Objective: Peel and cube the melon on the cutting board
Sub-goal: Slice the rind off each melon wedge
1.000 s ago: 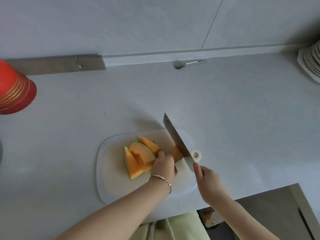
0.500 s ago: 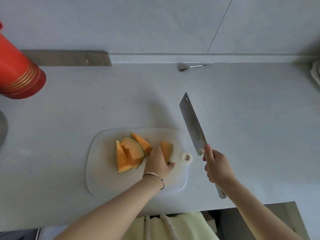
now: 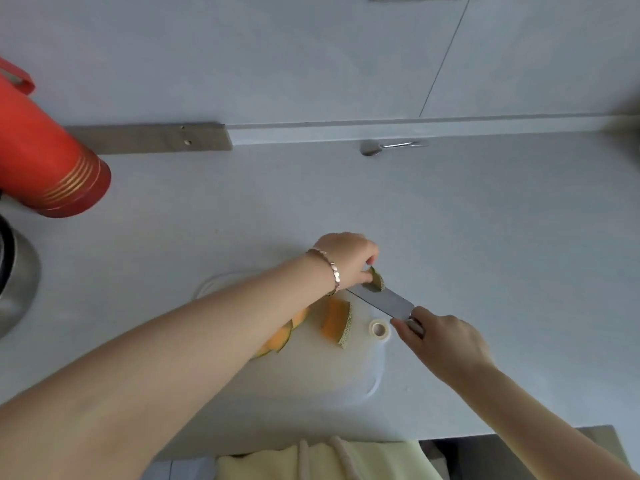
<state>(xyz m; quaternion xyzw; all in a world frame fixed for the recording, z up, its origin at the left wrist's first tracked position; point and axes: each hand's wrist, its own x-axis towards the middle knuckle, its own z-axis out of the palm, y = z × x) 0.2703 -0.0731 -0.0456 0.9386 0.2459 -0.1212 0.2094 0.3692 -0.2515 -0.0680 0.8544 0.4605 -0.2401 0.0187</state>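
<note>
A white cutting board (image 3: 346,372) lies on the grey counter. An orange melon wedge (image 3: 336,322) with netted rind rests on it, right of centre. More wedges (image 3: 277,337) lie left of it, mostly hidden under my left forearm. My left hand (image 3: 346,259) pinches a small melon piece (image 3: 377,280) at the board's far edge, and the piece sits on the flat of the knife blade (image 3: 384,299). My right hand (image 3: 440,337) grips the knife handle at the board's right side.
A red cylindrical flask (image 3: 45,161) stands at the far left, above a metal pot (image 3: 15,285). A spoon (image 3: 388,147) lies by the back wall. The counter's front edge runs just below the board, with a pale cloth (image 3: 322,459) there.
My left hand has left the wedges and reached to the board's far edge with a small melon piece. The knife has swung down from raised to lie flat under that piece.
</note>
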